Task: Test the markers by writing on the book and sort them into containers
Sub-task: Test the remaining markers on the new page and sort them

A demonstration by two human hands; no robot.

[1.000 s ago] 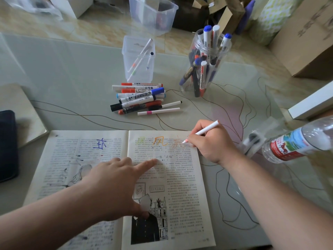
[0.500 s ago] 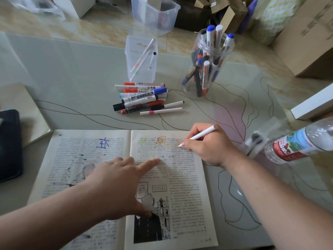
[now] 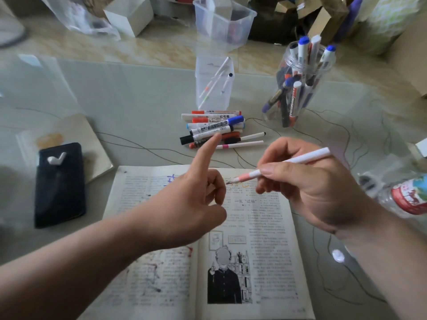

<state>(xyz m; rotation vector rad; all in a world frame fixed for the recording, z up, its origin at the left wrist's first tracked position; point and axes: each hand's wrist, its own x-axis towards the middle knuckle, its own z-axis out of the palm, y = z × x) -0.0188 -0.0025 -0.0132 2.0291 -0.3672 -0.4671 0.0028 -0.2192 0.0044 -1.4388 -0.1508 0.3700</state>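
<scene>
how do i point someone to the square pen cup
Beyond the open book lies a pile of loose markers. The clear square cup stands right behind that pile. Unlike the round jar to its right, crammed with thick markers, it holds only a few thin white pens.

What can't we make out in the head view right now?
- Blue writing on the book: mostly hidden behind the left hand.
- Marker in the right hand: whether its tip touches the page is unclear, too small and blurred.
- Bottle: cut off by the right edge.
- Far bin: contents blurred.
- Jar: marker labels too small to read.
</scene>
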